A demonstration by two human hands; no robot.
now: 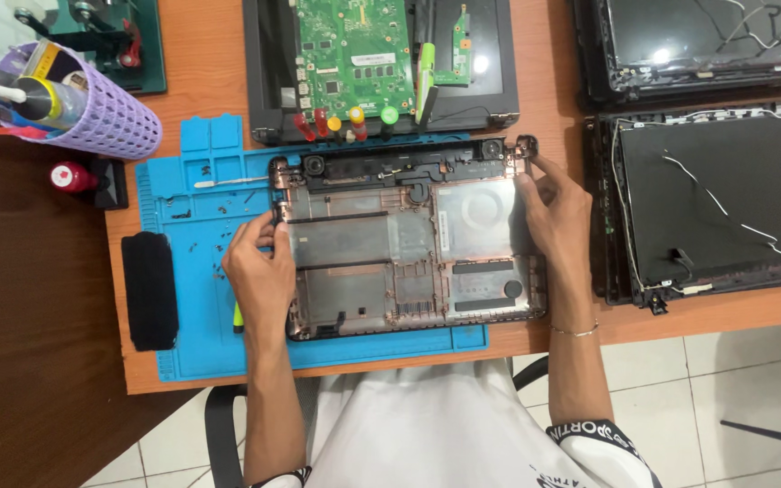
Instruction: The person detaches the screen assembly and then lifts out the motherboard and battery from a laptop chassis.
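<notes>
Both hands, left hand and right hand, gripped opposite edges of a light, stiff, likely brittle laptop base shell

Layout: laptop base shell on the work mat, centre of the bench.

My left grip sits on the shell's left edge and my right grip on its right edge. Behind the shell lies an open laptop chassis with a circuit board in it. Right of the shell, two lid panels lie one behind the other. Left of the mat's rear corner, a mesh basket holds tools; a pad overlaps the mat's left edge.
</notes>
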